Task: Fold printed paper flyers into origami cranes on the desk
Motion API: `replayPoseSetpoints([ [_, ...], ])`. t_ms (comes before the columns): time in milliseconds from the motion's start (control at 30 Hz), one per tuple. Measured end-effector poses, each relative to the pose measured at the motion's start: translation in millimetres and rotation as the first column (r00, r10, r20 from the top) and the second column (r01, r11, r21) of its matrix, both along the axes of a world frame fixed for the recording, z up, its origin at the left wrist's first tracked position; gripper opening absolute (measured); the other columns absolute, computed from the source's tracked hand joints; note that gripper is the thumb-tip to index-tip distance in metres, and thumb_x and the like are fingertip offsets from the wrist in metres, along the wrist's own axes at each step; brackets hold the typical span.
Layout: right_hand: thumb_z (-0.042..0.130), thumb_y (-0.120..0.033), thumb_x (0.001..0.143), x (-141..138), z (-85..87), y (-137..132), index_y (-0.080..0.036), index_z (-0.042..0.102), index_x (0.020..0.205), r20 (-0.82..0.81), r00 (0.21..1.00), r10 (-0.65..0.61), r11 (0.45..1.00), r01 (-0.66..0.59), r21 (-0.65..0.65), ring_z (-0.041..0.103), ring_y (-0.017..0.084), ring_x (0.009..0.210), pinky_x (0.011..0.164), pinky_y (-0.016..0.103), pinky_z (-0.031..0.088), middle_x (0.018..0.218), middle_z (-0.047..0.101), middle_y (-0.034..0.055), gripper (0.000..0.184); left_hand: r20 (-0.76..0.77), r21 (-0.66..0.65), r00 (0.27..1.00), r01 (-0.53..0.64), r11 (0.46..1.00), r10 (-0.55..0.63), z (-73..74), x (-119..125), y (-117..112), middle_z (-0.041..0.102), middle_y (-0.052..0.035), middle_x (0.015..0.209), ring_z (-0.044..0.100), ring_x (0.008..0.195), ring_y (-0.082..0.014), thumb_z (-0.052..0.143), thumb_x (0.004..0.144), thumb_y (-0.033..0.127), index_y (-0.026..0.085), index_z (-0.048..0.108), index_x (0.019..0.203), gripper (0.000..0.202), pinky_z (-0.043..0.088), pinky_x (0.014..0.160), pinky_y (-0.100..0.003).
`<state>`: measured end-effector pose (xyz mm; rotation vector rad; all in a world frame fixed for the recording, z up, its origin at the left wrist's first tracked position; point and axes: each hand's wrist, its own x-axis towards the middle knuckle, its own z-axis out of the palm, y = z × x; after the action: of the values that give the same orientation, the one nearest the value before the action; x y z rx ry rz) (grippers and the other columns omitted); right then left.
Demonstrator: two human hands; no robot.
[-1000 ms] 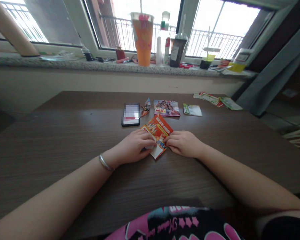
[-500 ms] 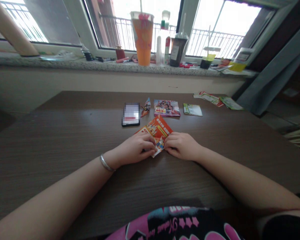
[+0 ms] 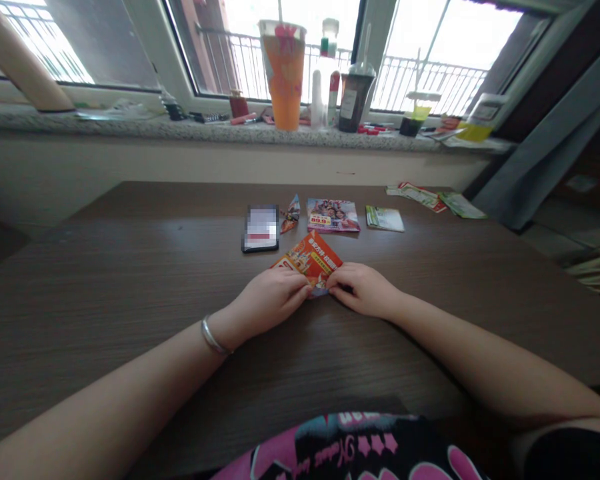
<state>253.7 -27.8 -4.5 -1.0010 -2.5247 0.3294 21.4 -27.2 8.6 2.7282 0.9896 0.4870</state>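
A printed orange-red paper leaflet (image 3: 314, 257) lies turned cornerwise on the brown table, between my two hands. My left hand (image 3: 279, 293), with a silver bangle on its wrist, pinches the leaflet's near left edge. At the near right edge, the thumb and fingers of my right hand (image 3: 359, 287) are closed on the same paper. The near corner is bent up between the fingertips. Just beyond the leaflet are a small folded paper piece (image 3: 291, 215) and a phone (image 3: 261, 229) with a blurred screen.
A colourful flyer stack (image 3: 333, 215) and a greenish paper stack (image 3: 385, 219) lie farther back. More leaflets (image 3: 423, 197) rest at the table's far right. Along the windowsill (image 3: 205, 131) stand a tall orange drink cup (image 3: 284, 77), a dark drink cup (image 3: 355, 100) and several bottles.
The leaflet's near white corner, flat before, is now folded up and away from me. My left fingers have closed at the fold, and my right hand has shifted slightly.
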Motion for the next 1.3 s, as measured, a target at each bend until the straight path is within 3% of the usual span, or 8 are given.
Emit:
replayPoseSetpoints([
  [167,0.058,-0.017,0.085,1.2,-1.4,2.3,-0.02,0.064,0.088,-0.047,0.998,-0.032,0.998,0.029,-0.061,0.06,0.016,0.08,0.073,0.028,0.047,0.084,0.067,0.0035,0.007,0.055,-0.037,0.996,-0.064,0.997,0.066,-1.3,-1.1,3.0,0.066,-0.0051,0.085,0.06,0.082,-0.018,0.044,0.094,0.029,0.018,0.064,0.081,0.027,0.048,0.074,-0.03],
  [367,0.06,-0.019,0.083,2.9,-2.2,2.3,-0.019,0.058,0.085,-0.073,0.993,-0.093,0.991,0.085,-0.105,0.059,0.014,0.076,0.07,0.026,0.044,0.084,0.066,0.0017,0.002,0.096,-0.105,0.993,-0.056,0.993,0.066,-1.1,-3.5,7.6,0.062,-0.0059,0.088,0.057,0.082,-0.0177,0.048,0.091,0.026,0.017,0.063,0.078,0.022,0.049,0.074,-0.031],
  [733,0.059,-0.022,0.086,8.4,-2.6,5.7,-0.02,0.059,0.087,-0.023,0.996,-0.091,0.994,0.09,-0.064,0.058,0.015,0.077,0.069,0.026,0.042,0.086,0.065,0.0025,0.003,0.066,-0.028,0.992,-0.106,0.994,0.107,-10.7,-6.6,12.8,0.062,-0.0053,0.084,0.058,0.08,-0.0176,0.049,0.09,0.024,0.017,0.061,0.073,0.022,0.049,0.074,-0.031],
  [1033,0.057,-0.022,0.088,10.0,-8.2,11.3,-0.021,0.066,0.098,-0.048,0.999,-0.007,1.0,0.007,-0.015,0.062,0.018,0.094,0.084,0.033,0.047,0.1,0.069,0.0051,0.013,0.038,0.026,0.989,-0.142,0.989,0.141,-13.4,-8.8,16.9,0.061,-0.006,0.085,0.057,0.078,-0.0176,0.051,0.089,0.025,0.017,0.062,0.074,0.02,0.047,0.071,-0.03],
  [1300,0.059,-0.021,0.087,9.7,-10.5,11.3,-0.02,0.07,0.097,-0.071,0.997,0.015,0.998,-0.012,0.054,0.061,0.019,0.098,0.09,0.036,0.048,0.103,0.069,0.007,0.015,0.047,0.063,0.986,-0.164,0.984,0.162,-18.7,-10.9,18.3,0.058,-0.0062,0.091,0.055,0.081,-0.0162,0.053,0.088,0.026,0.017,0.06,0.074,0.018,0.047,0.073,-0.029],
])
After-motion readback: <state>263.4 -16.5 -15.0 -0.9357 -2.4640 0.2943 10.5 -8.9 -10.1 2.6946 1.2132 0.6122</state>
